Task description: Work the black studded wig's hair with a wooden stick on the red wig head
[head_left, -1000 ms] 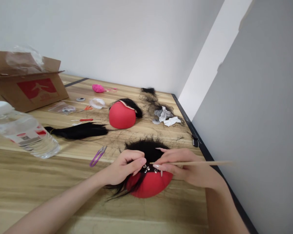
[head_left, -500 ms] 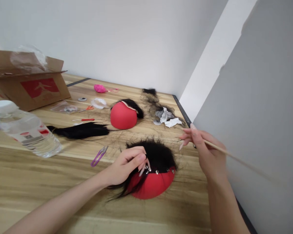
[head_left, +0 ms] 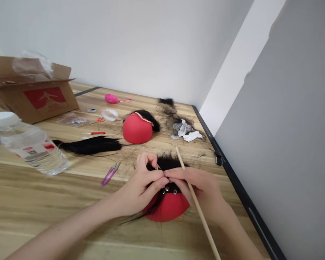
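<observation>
A red dome (head_left: 166,208) with black hair (head_left: 166,161) on its far side and small shiny round pieces along the hair's edge rests on the table in front of me. Over its left part, my left hand (head_left: 144,184) pinches at the hair, thumb and index finger closed. My right hand (head_left: 200,184) meets those fingertips from the right, its own fingertips pinched together. A thin wooden stick (head_left: 199,209) is held in my right hand, slanting from the hair down towards the front. What lies between the fingertips is too small to make out.
Behind stands a second red dome (head_left: 137,129) with hair. Purple snips (head_left: 110,174), a black hair bundle (head_left: 94,144), a water bottle (head_left: 35,148) and a cardboard box (head_left: 35,97) are left. Crumpled white tissue (head_left: 192,136) lies back right, near the wall.
My right hand has come in from the right to my left fingertips, and the stick has swung to point forward. The left hand's fingers have shifted, with the index finger now at the thumb.
</observation>
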Demonstrator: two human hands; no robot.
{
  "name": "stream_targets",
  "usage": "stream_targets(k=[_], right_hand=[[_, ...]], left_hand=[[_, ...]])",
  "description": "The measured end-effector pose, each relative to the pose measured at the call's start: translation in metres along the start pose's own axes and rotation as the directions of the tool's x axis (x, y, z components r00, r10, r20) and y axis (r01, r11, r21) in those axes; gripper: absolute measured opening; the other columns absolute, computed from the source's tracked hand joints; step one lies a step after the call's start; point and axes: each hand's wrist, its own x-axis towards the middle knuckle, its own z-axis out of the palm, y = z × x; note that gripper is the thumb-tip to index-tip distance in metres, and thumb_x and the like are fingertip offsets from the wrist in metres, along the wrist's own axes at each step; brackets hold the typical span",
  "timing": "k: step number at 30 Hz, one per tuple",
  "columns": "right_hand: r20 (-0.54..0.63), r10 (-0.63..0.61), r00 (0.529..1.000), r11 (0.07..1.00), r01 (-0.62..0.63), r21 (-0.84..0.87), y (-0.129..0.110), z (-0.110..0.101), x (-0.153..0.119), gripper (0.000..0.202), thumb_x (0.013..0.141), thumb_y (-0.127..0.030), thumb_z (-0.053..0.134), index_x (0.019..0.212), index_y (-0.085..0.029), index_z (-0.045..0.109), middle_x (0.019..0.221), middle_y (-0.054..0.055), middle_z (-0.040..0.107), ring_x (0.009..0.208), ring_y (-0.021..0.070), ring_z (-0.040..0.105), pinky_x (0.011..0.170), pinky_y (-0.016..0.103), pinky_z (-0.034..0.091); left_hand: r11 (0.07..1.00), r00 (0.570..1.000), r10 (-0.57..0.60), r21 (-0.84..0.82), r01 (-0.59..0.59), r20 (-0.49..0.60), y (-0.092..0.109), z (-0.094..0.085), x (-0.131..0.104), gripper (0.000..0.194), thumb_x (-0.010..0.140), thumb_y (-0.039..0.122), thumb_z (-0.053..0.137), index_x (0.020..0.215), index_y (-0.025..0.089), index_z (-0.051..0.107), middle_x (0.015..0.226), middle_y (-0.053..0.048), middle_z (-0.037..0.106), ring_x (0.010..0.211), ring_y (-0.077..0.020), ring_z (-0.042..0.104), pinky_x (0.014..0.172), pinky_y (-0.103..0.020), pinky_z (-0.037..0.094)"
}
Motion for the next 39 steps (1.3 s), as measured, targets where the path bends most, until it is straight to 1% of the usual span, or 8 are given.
stream_targets(k=[8,12,15,20,24,30,35,39], right_hand=[[-0.076,0.085,0.993,0.994,-0.090,-0.060,0.011,-0.006,0.005,0.015,0.093,-0.015,0.060,0.092,-0.022,0.073,0.090,0.004,0.079,0.080,0.0175,0.076,0.075,0.027,0.060],[-0.158,0.029,0.987,0.985,-0.055,-0.163,0.023,-0.011,0.005,0.017,0.092,-0.014,0.060,0.092,-0.022,0.074,0.090,0.004,0.080,0.078,0.0190,0.076,0.072,0.029,0.062],[-0.201,0.025,0.979,0.966,-0.075,-0.246,0.031,-0.018,0.004,0.018,0.091,-0.013,0.060,0.095,-0.022,0.075,0.091,0.005,0.080,0.081,0.0207,0.076,0.075,0.032,0.062],[-0.256,0.057,0.965,0.924,-0.148,-0.352,0.034,-0.030,0.007,0.008,0.089,-0.018,0.066,0.092,-0.018,0.073,0.088,0.006,0.078,0.077,0.0199,0.074,0.071,0.030,0.058],[-0.321,0.086,0.943,0.898,-0.212,-0.384,0.030,-0.033,0.008,0.010,0.090,-0.026,0.067,0.087,-0.019,0.072,0.078,0.003,0.076,0.069,0.0176,0.070,0.067,0.028,0.054],[-0.277,0.239,0.931,0.903,-0.318,-0.290,0.024,-0.030,0.010,0.031,0.097,-0.042,0.057,0.079,-0.021,0.071,0.075,0.003,0.076,0.071,0.0191,0.071,0.068,0.030,0.051],[-0.236,0.474,0.848,0.871,-0.491,-0.013,0.026,-0.030,0.006,0.051,0.098,-0.062,0.041,0.090,-0.022,0.073,0.084,0.006,0.077,0.080,0.0223,0.073,0.078,0.037,0.054],[-0.163,0.479,0.863,0.874,-0.450,0.185,0.026,-0.030,0.003,0.070,0.095,-0.073,0.026,0.117,-0.022,0.068,0.103,0.009,0.074,0.082,0.0209,0.072,0.078,0.037,0.057]], left_hand=[[0.951,0.962,0.265,-0.181,-0.251,0.058,0.011,-0.020,0.003,0.027,0.100,0.018,0.046,0.076,0.018,0.058,0.124,-0.009,0.057,0.135,-0.0261,0.042,0.118,-0.043,0.032],[0.904,0.935,0.312,-0.357,-0.237,0.168,0.018,-0.029,0.005,0.029,0.103,0.018,0.038,0.085,0.016,0.060,0.087,-0.007,0.067,0.091,-0.0179,0.066,0.094,-0.033,0.053],[0.962,0.959,0.240,-0.167,-0.215,0.148,0.014,-0.036,0.007,0.031,0.102,0.018,0.038,0.078,0.016,0.057,0.082,-0.005,0.061,0.074,-0.0130,0.059,0.071,-0.022,0.049],[0.962,0.997,0.066,0.262,-0.075,0.043,0.000,-0.045,0.013,0.031,0.102,0.022,0.038,0.075,0.016,0.052,0.073,-0.002,0.052,0.068,-0.0140,0.049,0.065,-0.025,0.040],[0.991,0.991,0.052,0.117,-0.066,0.121,0.002,-0.047,0.013,0.036,0.103,0.026,0.036,0.070,0.018,0.047,0.070,0.000,0.050,0.065,-0.0134,0.046,0.063,-0.025,0.039],[0.888,0.814,0.278,-0.460,-0.015,0.511,0.006,-0.040,0.014,0.044,0.104,0.039,0.035,0.066,0.020,0.045,0.060,0.000,0.054,0.063,-0.0135,0.056,0.102,-0.037,0.047],[0.937,0.735,0.222,-0.349,0.020,0.640,-0.002,-0.027,0.016,0.039,0.099,0.026,0.047,0.061,0.021,0.041,0.058,0.003,0.051,0.058,-0.0118,0.053,0.118,-0.040,0.034],[0.961,0.708,0.187,-0.277,0.013,0.681,-0.003,-0.026,0.017,0.037,0.096,0.018,0.051,0.060,0.020,0.042,0.060,0.005,0.052,0.060,-0.0110,0.054,0.122,-0.038,0.028]])
